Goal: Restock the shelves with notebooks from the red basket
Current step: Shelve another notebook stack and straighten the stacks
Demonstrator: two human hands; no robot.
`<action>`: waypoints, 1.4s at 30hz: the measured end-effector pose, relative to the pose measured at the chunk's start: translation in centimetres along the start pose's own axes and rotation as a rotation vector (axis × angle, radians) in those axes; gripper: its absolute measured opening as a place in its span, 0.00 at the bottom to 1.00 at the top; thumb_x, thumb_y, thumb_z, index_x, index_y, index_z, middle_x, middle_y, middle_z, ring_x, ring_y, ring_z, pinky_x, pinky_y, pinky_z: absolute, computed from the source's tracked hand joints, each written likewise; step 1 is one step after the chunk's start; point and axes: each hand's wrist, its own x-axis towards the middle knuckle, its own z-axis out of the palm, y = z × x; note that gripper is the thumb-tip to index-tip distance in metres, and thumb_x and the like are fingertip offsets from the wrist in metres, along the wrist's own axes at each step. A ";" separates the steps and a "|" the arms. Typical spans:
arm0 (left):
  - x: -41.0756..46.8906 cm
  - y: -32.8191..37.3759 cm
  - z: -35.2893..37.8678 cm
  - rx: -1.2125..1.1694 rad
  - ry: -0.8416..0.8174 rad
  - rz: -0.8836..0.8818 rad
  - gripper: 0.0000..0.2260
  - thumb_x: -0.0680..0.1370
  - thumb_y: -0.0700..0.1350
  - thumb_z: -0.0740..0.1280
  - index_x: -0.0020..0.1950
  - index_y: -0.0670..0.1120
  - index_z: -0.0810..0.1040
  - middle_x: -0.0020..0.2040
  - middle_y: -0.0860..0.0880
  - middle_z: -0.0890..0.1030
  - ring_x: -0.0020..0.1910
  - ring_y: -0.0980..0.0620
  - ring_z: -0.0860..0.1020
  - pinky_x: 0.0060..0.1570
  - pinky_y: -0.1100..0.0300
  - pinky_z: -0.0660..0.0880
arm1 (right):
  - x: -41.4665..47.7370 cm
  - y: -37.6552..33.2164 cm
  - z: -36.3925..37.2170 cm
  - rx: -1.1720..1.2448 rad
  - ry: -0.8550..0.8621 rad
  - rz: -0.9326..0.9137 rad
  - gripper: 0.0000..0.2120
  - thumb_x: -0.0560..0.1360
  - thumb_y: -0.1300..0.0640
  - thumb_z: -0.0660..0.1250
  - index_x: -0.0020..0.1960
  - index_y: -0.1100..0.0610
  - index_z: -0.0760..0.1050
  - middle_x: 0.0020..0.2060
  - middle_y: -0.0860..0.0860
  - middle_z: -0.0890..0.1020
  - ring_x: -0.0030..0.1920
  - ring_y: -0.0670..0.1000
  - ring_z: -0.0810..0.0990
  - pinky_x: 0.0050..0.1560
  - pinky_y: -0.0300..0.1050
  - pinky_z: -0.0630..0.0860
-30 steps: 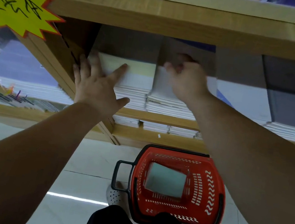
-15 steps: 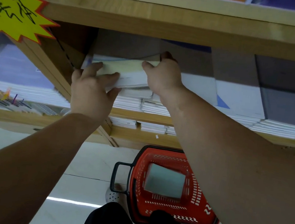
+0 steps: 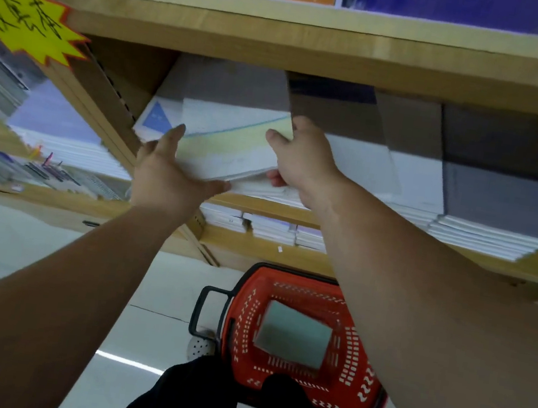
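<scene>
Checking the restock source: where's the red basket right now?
Head view, lower centre-right: the red basket sits on the floor just ahead of the person's legs, below the bottom shelf, with a notebook lying inside.

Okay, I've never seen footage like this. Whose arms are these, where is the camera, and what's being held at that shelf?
There is no machine here: these are a person's two bare arms, filmed by a wide-angle camera worn on their head, looking forward and down. The right hand pinches a thin bundle of pale yellow and white notebooks by its right edge, thumb on top. The left hand, fingers straight, steadies its near left corner. The bundle sits at an angle over the stacks in the light wooden shelving; under it lies a white notebook with a blue triangle. On the floor stands the red plastic basket, with a grey-green notebook inside. A yellow star-shaped paper sign hangs at upper left.
</scene>
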 end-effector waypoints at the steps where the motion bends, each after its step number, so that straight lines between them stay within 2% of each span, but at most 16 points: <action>1: -0.2 0.1 0.0 -0.008 -0.037 -0.033 0.50 0.62 0.60 0.83 0.79 0.60 0.61 0.75 0.47 0.70 0.71 0.42 0.72 0.66 0.39 0.74 | 0.1 0.8 -0.1 -0.059 -0.012 0.029 0.17 0.82 0.54 0.64 0.68 0.58 0.71 0.56 0.56 0.80 0.31 0.54 0.84 0.34 0.46 0.83; 5: -0.8 0.5 -0.6 -0.124 -0.060 -0.100 0.46 0.65 0.63 0.80 0.78 0.56 0.65 0.70 0.50 0.77 0.65 0.45 0.77 0.62 0.41 0.77 | -0.1 2.7 0.0 -0.224 -0.048 0.091 0.21 0.81 0.55 0.63 0.72 0.60 0.69 0.44 0.54 0.83 0.38 0.58 0.88 0.53 0.55 0.84; 9: -0.3 0.7 -0.7 -0.253 -0.033 -0.198 0.33 0.74 0.52 0.75 0.77 0.49 0.68 0.66 0.48 0.80 0.63 0.44 0.78 0.63 0.48 0.76 | -0.2 2.8 1.1 -0.433 0.008 0.010 0.27 0.78 0.48 0.67 0.74 0.56 0.69 0.66 0.57 0.77 0.62 0.58 0.80 0.63 0.51 0.78; 11: 0.3 0.9 -0.8 -0.363 -0.033 -0.278 0.30 0.76 0.49 0.74 0.76 0.47 0.69 0.64 0.47 0.79 0.63 0.43 0.77 0.56 0.54 0.74 | 0.0 2.8 1.6 -0.492 0.022 -0.001 0.29 0.80 0.49 0.66 0.77 0.57 0.65 0.69 0.58 0.72 0.67 0.57 0.74 0.65 0.48 0.74; 14: 1.2 1.6 -1.1 -0.537 -0.039 -0.347 0.21 0.77 0.42 0.72 0.70 0.47 0.75 0.54 0.50 0.79 0.57 0.44 0.78 0.52 0.57 0.73 | 0.7 3.1 2.2 -0.440 0.060 -0.014 0.25 0.78 0.51 0.68 0.72 0.58 0.72 0.66 0.57 0.77 0.62 0.56 0.78 0.60 0.48 0.78; 16: 1.7 2.2 -1.2 -0.606 -0.071 -0.324 0.18 0.78 0.37 0.69 0.66 0.51 0.73 0.50 0.52 0.78 0.54 0.45 0.78 0.55 0.50 0.79 | 0.6 3.1 2.4 -0.375 0.089 -0.005 0.21 0.76 0.50 0.70 0.66 0.57 0.76 0.61 0.56 0.80 0.55 0.56 0.81 0.55 0.48 0.80; 18: 1.7 2.9 -1.6 -0.691 -0.118 -0.306 0.19 0.79 0.35 0.65 0.62 0.56 0.69 0.52 0.53 0.77 0.52 0.45 0.78 0.49 0.43 0.83 | 0.1 3.1 2.3 -0.322 0.116 0.001 0.22 0.74 0.46 0.70 0.64 0.55 0.77 0.60 0.55 0.77 0.52 0.56 0.81 0.56 0.49 0.80; 20: 1.3 3.4 -2.1 -0.810 -0.157 -0.299 0.21 0.80 0.32 0.63 0.62 0.57 0.69 0.54 0.52 0.78 0.52 0.45 0.79 0.43 0.41 0.84 | -0.6 3.1 1.8 -0.301 0.156 0.006 0.25 0.75 0.42 0.69 0.67 0.53 0.76 0.62 0.54 0.71 0.56 0.57 0.79 0.63 0.50 0.76; 22: 0.6 4.0 -2.6 -0.931 -0.188 -0.298 0.22 0.80 0.30 0.63 0.65 0.54 0.71 0.56 0.49 0.81 0.54 0.43 0.81 0.45 0.39 0.83 | -1.4 3.2 0.7 -0.280 0.221 0.002 0.28 0.74 0.38 0.67 0.69 0.53 0.75 0.62 0.54 0.72 0.61 0.57 0.77 0.66 0.52 0.74; 24: -0.4 5.0 -2.5 -1.014 -0.238 -0.304 0.22 0.79 0.30 0.63 0.68 0.51 0.71 0.56 0.48 0.82 0.53 0.42 0.83 0.44 0.42 0.84 | -2.4 3.2 -0.8 -0.120 0.218 0.021 0.25 0.73 0.37 0.67 0.63 0.52 0.78 0.58 0.51 0.80 0.56 0.54 0.81 0.59 0.52 0.79; 27: -1.7 7.2 -1.4 -1.039 -0.318 -0.282 0.21 0.80 0.30 0.64 0.68 0.50 0.72 0.54 0.47 0.84 0.51 0.44 0.84 0.44 0.43 0.84 | -3.9 3.6 -4.3 0.341 0.109 0.140 0.10 0.78 0.51 0.69 0.56 0.56 0.80 0.51 0.53 0.86 0.42 0.54 0.85 0.33 0.43 0.78; 30: -2.2 9.1 1.4 -0.856 -0.390 -0.190 0.18 0.81 0.40 0.67 0.70 0.51 0.74 0.55 0.50 0.84 0.54 0.46 0.84 0.53 0.43 0.83 | -4.6 5.3 -8.7 0.553 0.191 0.131 0.10 0.79 0.61 0.69 0.59 0.57 0.79 0.53 0.56 0.85 0.47 0.54 0.83 0.31 0.40 0.77; 34: -2.9 10.4 5.8 -0.238 -0.320 0.171 0.26 0.80 0.59 0.66 0.77 0.54 0.68 0.67 0.49 0.77 0.64 0.44 0.76 0.63 0.51 0.74 | -4.8 7.9 -15.2 0.570 0.434 0.139 0.08 0.80 0.63 0.68 0.50 0.50 0.74 0.46 0.50 0.81 0.44 0.52 0.80 0.29 0.41 0.76; 37: -3.2 10.5 8.4 0.461 -0.265 0.575 0.34 0.78 0.66 0.63 0.81 0.59 0.57 0.80 0.46 0.62 0.78 0.38 0.59 0.75 0.40 0.60 | -4.5 9.6 -20.2 0.509 0.569 0.111 0.09 0.80 0.63 0.68 0.56 0.53 0.75 0.46 0.50 0.81 0.44 0.52 0.81 0.30 0.44 0.78; 39: -2.9 10.3 9.6 0.719 -0.294 0.640 0.38 0.77 0.70 0.60 0.82 0.63 0.47 0.84 0.49 0.47 0.81 0.37 0.46 0.75 0.32 0.49 | -3.9 10.5 -22.8 0.413 0.622 0.113 0.14 0.80 0.62 0.68 0.64 0.55 0.75 0.50 0.51 0.82 0.45 0.51 0.82 0.32 0.46 0.80; 42: -1.9 9.0 10.6 0.834 -0.310 0.593 0.36 0.80 0.67 0.58 0.80 0.65 0.39 0.83 0.52 0.38 0.81 0.37 0.39 0.72 0.24 0.48 | -2.9 11.3 -24.4 0.150 0.612 0.162 0.14 0.79 0.59 0.70 0.64 0.54 0.77 0.50 0.51 0.82 0.45 0.52 0.81 0.40 0.51 0.83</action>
